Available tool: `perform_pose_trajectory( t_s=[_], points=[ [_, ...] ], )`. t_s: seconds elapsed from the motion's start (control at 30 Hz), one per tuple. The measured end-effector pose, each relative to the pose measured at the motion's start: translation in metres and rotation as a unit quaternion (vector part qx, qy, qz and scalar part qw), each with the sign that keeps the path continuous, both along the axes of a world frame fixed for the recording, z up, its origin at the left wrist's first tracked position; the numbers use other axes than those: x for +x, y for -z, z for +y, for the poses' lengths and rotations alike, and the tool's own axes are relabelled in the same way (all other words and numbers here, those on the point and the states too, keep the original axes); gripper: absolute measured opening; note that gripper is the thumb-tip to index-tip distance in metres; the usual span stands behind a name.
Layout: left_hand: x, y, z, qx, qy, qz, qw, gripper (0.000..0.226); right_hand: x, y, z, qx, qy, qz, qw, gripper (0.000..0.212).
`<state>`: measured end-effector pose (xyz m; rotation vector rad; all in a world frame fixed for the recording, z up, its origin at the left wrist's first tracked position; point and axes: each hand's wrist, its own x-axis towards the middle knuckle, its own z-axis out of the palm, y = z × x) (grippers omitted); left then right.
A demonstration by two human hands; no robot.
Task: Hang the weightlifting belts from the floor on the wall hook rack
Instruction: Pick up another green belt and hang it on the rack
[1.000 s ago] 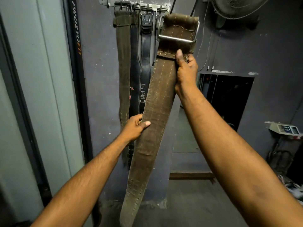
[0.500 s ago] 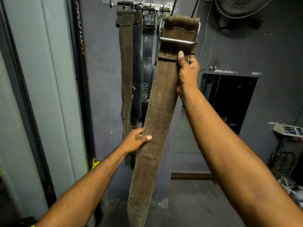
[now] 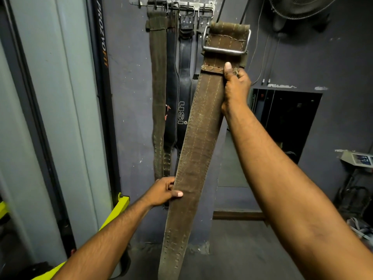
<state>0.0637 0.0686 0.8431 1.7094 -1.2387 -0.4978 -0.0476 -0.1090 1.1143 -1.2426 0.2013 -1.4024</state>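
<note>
I hold a wide brown weightlifting belt up in front of the wall. My right hand grips it just under its steel buckle, thumb pointing up. My left hand grips its left edge lower down, thumb across the front. The buckle hangs a little below and right of the metal hook rack at the top of the wall. On the rack hang an olive belt and two black belts. The brown belt's holed tail dangles toward the floor.
A dark machine upright marked PROZYOFIT stands left of the rack, with a yellow bar low down. A wall fan is at upper right. A dark recess and floor clutter lie to the right.
The belt and both hands sit lower in view as the camera tilted; the buckle dropped slightly below the rack. My left hand slid a little down the belt. The yellow bar came into view.
</note>
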Motion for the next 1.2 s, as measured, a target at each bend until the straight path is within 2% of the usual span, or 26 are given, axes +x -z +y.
perform_pose_trajectory(
  t_s=[0.13,0.27,0.33,0.4,0.5,0.57,0.63,0.7,0.77,0.83,0.87,0.93,1.03,1.13,1.2],
  points=[
    [0.005,0.004,0.001,0.019,-0.015,-0.004,1.0,0.029,-0.001,-0.002,0.002,-0.005,-0.016,0.006,1.0,0.021],
    [-0.002,-0.025,0.001,0.047,0.022,0.02,0.998,0.018,-0.007,-0.001,0.01,-0.011,-0.059,0.007,0.998,0.019],
    [-0.01,-0.064,0.0,-0.018,0.019,0.035,0.999,0.01,-0.01,0.0,0.014,-0.016,-0.08,0.012,0.997,0.021],
    [-0.018,-0.115,-0.006,-0.131,-0.022,0.014,0.991,0.006,-0.011,0.003,0.02,-0.026,-0.104,0.023,0.994,0.022],
    [-0.042,-0.202,-0.01,-0.287,-0.051,0.044,0.956,0.008,-0.009,0.014,0.032,-0.045,-0.125,0.044,0.99,0.025],
    [-0.045,-0.246,-0.013,-0.342,-0.058,0.074,0.935,0.006,-0.009,0.02,0.039,-0.058,-0.134,0.056,0.988,0.02],
    [-0.037,-0.271,-0.02,-0.367,-0.078,0.072,0.924,0.033,-0.011,0.021,0.042,-0.068,-0.136,0.061,0.987,0.019],
    [-0.031,-0.28,-0.023,-0.379,-0.109,0.076,0.916,0.055,-0.015,0.019,0.04,-0.073,-0.14,0.062,0.985,0.027],
    [-0.033,-0.284,-0.027,-0.393,-0.13,0.076,0.907,0.056,-0.019,0.017,0.036,-0.075,-0.148,0.064,0.984,0.035],
    [-0.035,-0.286,-0.036,-0.409,-0.151,0.004,0.9,0.041,-0.023,0.017,0.032,-0.085,-0.151,0.079,0.982,0.037],
    [-0.037,-0.286,-0.039,-0.413,-0.171,-0.046,0.894,0.04,-0.025,0.016,0.03,-0.091,-0.153,0.087,0.98,0.038],
    [-0.034,-0.284,-0.041,-0.396,-0.191,-0.136,0.888,0.059,-0.029,0.016,0.023,-0.089,-0.164,0.091,0.978,0.038],
    [-0.02,-0.277,-0.044,-0.309,-0.143,-0.251,0.906,0.084,-0.035,0.022,0.01,-0.08,-0.185,0.097,0.975,0.036],
    [-0.014,-0.279,-0.048,-0.276,-0.16,-0.296,0.9,0.07,-0.039,0.034,-0.005,-0.065,-0.191,0.109,0.973,0.032],
    [-0.019,-0.283,-0.053,-0.31,-0.172,-0.266,0.896,0.057,-0.039,0.044,-0.015,-0.056,-0.197,0.118,0.972,0.033]
  ],
)
